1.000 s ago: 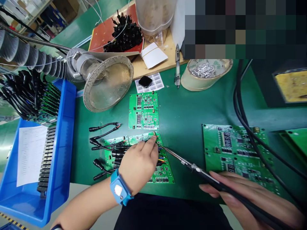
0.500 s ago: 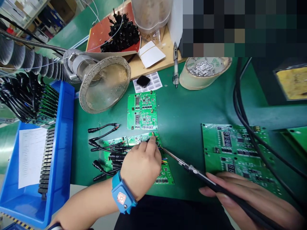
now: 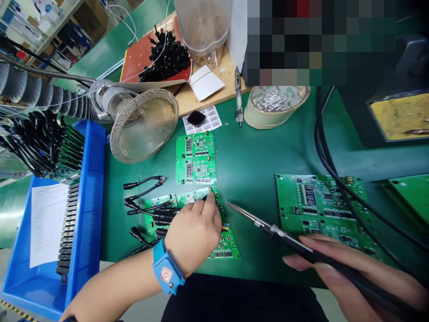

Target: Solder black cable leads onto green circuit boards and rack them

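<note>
My right hand is wrapped round a soldering iron, whose tip points left, just off the edge of the circuit board. With fingers bent and pressed together, my left hand rests over the green circuit board at the middle front. Its fingertips pinch a black cable near the board's upper edge; most of that cable lies hidden beneath the hand. More black cables with plugs lie across the boards left of it. A blue wrist strap circles my left wrist.
Behind lies another green board. A fume extractor hood and blue bin stand left. Larger boards lie right, crossed by black cords. A cup of solder scraps and a pen are at the back.
The soldering iron's tip has drawn back right, from beside my left fingertips to off the board's edge. My left hand keeps its place on the board. The whole view has shifted slightly.
</note>
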{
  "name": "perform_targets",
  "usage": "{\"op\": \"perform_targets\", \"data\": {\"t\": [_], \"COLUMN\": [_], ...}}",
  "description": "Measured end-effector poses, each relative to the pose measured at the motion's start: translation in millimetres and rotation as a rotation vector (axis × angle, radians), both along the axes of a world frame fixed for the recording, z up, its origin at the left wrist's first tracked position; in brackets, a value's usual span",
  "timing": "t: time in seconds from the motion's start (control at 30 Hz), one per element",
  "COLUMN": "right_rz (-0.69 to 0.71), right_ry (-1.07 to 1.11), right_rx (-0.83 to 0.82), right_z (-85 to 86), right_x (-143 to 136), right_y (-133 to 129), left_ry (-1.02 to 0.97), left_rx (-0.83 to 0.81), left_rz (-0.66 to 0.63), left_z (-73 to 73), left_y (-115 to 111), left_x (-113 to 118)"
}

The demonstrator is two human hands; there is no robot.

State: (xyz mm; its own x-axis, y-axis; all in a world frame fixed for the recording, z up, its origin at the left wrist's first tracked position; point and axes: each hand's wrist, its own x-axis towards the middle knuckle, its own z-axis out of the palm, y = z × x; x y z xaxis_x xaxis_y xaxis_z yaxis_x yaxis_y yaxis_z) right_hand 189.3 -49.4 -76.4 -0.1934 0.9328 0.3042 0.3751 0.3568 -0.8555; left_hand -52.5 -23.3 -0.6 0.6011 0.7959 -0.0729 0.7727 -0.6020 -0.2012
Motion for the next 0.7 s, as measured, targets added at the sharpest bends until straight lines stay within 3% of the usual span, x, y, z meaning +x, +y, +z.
{"op": "perform_targets", "data": {"t": [0.1, 0.27, 0.7], "right_rz": [0.121, 0.118, 0.104], "right_ry": [-0.058, -0.090, -0.071], "right_rx": [0.099, 0.112, 0.119], "right_z": [9.4, 15.3, 22.5], "right_x": [-5.7, -12.2, -21.5], "right_y": [7.5, 13.0, 18.2], "left_ry": [-0.063, -0.246, -0.214], "left_rx": [-0.042, -0.130, -0.018], "left_rz": [0.028, 0.122, 0.021], "left_z": [-3.7, -9.5, -11.6], "left_y": [-2.1, -1.0, 1.4], "left_x": [-5.1, -13.2, -17.8]}}
